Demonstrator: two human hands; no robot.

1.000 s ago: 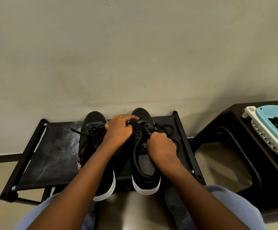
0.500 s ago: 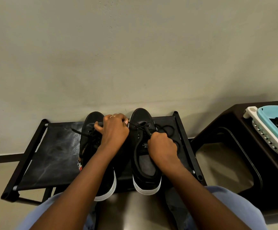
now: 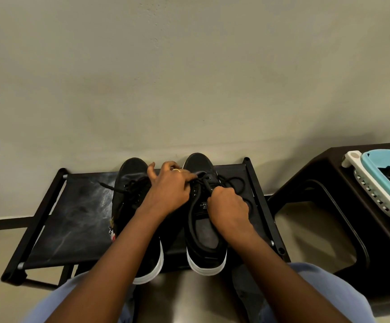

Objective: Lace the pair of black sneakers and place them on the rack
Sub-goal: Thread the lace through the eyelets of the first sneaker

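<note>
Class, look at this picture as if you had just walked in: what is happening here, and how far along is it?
A person is lacing a pair of black sneakers with white soles that stand side by side on a black fabric-topped rack against the wall. Both hands work on the right sneaker: the right hand grips its black lace, and the left hand reaches across to the eyelets. The left sneaker has loose lace ends. A dark stool holding a blue and white basket stands to the right.

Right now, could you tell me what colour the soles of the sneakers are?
White, under black uppers; the sneakers' soles show best in the head view.
</note>
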